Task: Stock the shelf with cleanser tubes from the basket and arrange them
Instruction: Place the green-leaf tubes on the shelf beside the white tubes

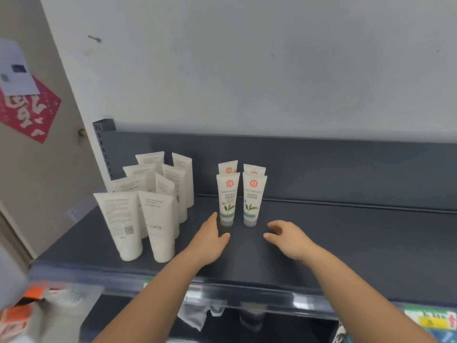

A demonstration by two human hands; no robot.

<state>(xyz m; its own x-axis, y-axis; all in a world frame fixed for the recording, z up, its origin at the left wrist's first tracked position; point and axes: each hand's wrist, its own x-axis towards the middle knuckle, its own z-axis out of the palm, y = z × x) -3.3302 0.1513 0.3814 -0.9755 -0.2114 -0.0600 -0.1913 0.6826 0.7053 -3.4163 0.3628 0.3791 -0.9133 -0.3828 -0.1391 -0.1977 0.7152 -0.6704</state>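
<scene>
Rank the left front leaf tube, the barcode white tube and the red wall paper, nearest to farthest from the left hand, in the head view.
1. The left front leaf tube, just right of the left hand.
2. The barcode white tube, front left on the shelf.
3. The red wall paper, far left, off the shelf.

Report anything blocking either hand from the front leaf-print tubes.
Nothing visible does. Only bare shelf lies between the left hand and the front left tube, and between the right hand and the front right tube.
</scene>
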